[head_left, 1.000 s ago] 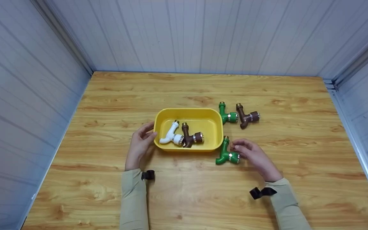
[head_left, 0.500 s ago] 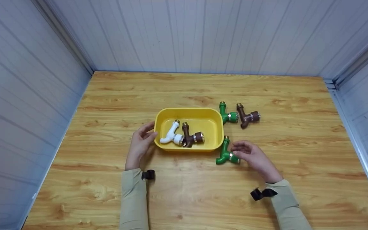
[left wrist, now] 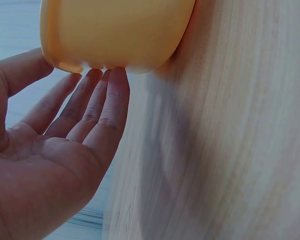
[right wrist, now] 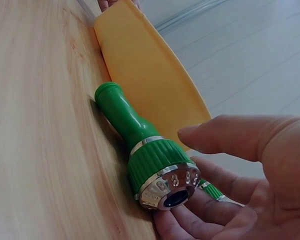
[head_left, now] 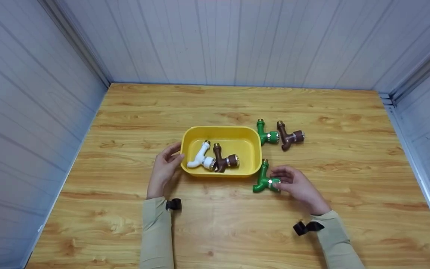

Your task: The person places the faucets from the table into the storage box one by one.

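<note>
A yellow plastic bin (head_left: 220, 175) holds a white tap (head_left: 199, 157) and a dark brown tap (head_left: 219, 155), lying side by side. My left hand (head_left: 164, 170) rests against the bin's left end; in the left wrist view its fingertips touch the outer wall (left wrist: 115, 35) and the thumb tip is at the rim. To the bin's right lies a green tap (head_left: 262, 179), its spout toward me. My right hand (head_left: 298, 186) is at that tap's ribbed knob (right wrist: 157, 162), the thumb above it and the other fingers around its far side, partly hidden behind the knob.
Another green tap (head_left: 261, 135) lies against the bin's upper right corner, partly hidden by the rim. Beside it is a second brown tap (head_left: 286, 138). Panelled walls (head_left: 215, 45) enclose the wooden table (head_left: 222, 231) at the back and sides.
My right hand has shifted slightly toward me, its thumb moving down over the green tap's knob. The left hand and the bin have stayed nearly in place.
</note>
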`<action>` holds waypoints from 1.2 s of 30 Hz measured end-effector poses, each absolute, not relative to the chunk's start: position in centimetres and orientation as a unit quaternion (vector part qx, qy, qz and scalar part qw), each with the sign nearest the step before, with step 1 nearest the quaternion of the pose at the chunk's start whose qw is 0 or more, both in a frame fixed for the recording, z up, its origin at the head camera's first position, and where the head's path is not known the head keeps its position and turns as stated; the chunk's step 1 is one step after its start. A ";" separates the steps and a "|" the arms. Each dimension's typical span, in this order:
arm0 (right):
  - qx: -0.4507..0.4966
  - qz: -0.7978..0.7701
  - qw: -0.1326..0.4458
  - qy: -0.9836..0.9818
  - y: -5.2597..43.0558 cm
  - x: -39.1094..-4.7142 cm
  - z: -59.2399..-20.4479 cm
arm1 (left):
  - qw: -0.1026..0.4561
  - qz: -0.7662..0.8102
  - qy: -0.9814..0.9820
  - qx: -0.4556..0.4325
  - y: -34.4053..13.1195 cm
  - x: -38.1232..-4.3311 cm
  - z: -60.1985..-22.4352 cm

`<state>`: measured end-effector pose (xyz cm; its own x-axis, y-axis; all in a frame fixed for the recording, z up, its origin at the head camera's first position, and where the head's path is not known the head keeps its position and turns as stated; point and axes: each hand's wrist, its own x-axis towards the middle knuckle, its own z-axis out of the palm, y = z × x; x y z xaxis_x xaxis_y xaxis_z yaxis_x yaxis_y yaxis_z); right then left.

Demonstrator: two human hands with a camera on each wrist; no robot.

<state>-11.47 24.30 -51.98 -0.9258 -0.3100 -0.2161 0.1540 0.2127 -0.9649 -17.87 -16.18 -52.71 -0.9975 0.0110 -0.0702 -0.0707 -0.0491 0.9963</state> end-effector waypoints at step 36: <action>-0.049 -0.579 0.151 0.800 24.5 -11.5 -51.8 | 0.015 0.725 0.688 -0.011 -16.1 -17.8 -52.7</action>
<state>-11.48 24.46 -51.85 -0.9495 -0.2536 -0.1849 0.0964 0.3251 -0.9407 -17.76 -16.12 -52.71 -0.9993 0.0064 -0.0373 -0.0376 -0.0523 0.9979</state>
